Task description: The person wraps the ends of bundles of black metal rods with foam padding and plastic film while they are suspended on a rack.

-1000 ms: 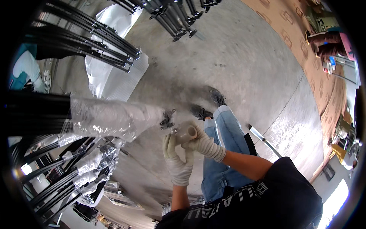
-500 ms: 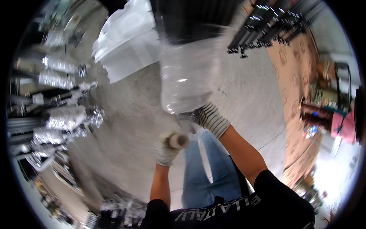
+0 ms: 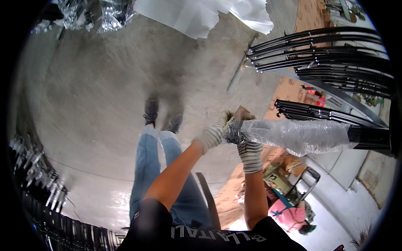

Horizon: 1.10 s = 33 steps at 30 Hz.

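Gloved in striped white knit, my left hand (image 3: 214,133) is closed on a small brown-cored roll (image 3: 242,113) at the end of a long black bundle. Whether it is film or tape cannot be made out. My right hand (image 3: 250,158), in a matching glove, grips the bundle's end from below, its fingers partly hidden behind it. The bundle (image 3: 370,138) is of black bars or tubes, running off to the right. White foam and clear film (image 3: 299,136) cover its near part, and the tip (image 3: 235,133) is tightly wrapped in shiny film.
Black bars (image 3: 318,46) rest on a metal rack (image 3: 335,94) at the right. White foam sheets (image 3: 180,16) and film-wrapped ends (image 3: 115,14) lie at the far side. More bars (image 3: 67,221) line the lower left. A person in pink (image 3: 289,215) is at the lower right, near brown cardboard (image 3: 228,201).
My body has turned right; the bundle now points right instead of ahead. My left hand has brought the roll from apart up to the wrapped tip. My right hand still holds that end.
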{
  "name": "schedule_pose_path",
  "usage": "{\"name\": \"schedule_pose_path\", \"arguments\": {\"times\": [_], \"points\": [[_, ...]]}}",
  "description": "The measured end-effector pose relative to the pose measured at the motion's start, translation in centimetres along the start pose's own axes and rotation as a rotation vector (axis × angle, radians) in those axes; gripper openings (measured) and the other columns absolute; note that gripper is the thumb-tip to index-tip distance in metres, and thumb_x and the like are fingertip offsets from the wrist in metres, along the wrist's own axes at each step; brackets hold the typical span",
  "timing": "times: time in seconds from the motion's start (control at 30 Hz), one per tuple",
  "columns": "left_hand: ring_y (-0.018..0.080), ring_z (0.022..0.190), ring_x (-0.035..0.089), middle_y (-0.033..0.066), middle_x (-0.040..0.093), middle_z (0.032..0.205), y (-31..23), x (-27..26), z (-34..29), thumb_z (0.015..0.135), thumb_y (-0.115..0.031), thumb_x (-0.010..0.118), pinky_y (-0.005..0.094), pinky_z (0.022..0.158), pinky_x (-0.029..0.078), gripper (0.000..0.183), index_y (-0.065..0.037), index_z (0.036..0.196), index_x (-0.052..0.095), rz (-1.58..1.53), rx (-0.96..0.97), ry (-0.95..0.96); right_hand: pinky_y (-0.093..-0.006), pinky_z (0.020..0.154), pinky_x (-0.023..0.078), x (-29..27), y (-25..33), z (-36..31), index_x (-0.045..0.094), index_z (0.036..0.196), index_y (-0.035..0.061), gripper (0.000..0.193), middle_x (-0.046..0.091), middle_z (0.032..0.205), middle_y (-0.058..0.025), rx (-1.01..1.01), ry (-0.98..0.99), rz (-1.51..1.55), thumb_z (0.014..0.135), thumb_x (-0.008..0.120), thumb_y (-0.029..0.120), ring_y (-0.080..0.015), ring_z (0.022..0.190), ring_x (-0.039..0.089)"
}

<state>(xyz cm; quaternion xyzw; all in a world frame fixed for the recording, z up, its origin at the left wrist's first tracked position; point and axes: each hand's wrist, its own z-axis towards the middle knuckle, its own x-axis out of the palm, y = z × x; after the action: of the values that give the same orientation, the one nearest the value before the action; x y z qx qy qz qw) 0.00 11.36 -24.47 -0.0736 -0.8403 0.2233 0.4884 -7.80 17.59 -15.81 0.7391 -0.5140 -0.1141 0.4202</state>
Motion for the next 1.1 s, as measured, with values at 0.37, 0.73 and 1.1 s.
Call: {"name": "schedule_pose_path", "arguments": {"times": [0.37, 0.73, 1.1], "points": [[0.0267, 0.111, 0.038, 0.0142, 0.04, 0.113, -5.9, -0.1, -7.5, 0.068, -0.016, 0.059, 0.0326, 0.087, 0.038, 0.059, -0.008, 0.119, 0.031, 0.89, 0.51, -0.013, -0.0296, 0.083, 0.039, -3.3, -5.3, -0.1, 0.042, 0.11, -0.0002, 0.037, 0.048, 0.097, -0.0103, 0.563, -0.035, 1.289, 0.077, 0.051, 0.014, -0.0182, 0.09, 0.047], [0.0207, 0.08, 0.055, 0.0114, 0.053, 0.092, -6.0, 5.6, -6.9, 0.061, -0.021, 0.068, 0.0292, 0.072, 0.044, 0.058, -0.003, 0.108, 0.039, 0.714, 0.227, -0.103, -0.0356, 0.086, 0.039, -1.7, -0.8, -6.3, 0.045, 0.108, 0.003, 0.037, 0.051, 0.103, -0.01, 0.302, -0.023, 0.462, 0.073, 0.055, 0.013, -0.0229, 0.098, 0.048], [0.0136, 0.084, 0.05, 0.0051, 0.051, 0.098, -6.6, 4.7, -7.7, 0.055, 0.001, 0.067, 0.0253, 0.074, 0.043, 0.077, -0.01, 0.122, 0.03, 0.156, -0.241, 0.061, -0.0393, 0.079, 0.045, 0.4, 3.5, -10.3, 0.052, 0.095, 0.0025, 0.032, 0.056, 0.09, -0.0111, 0.133, -0.024, 0.206, 0.067, 0.063, 0.013, -0.0257, 0.087, 0.054]]}}
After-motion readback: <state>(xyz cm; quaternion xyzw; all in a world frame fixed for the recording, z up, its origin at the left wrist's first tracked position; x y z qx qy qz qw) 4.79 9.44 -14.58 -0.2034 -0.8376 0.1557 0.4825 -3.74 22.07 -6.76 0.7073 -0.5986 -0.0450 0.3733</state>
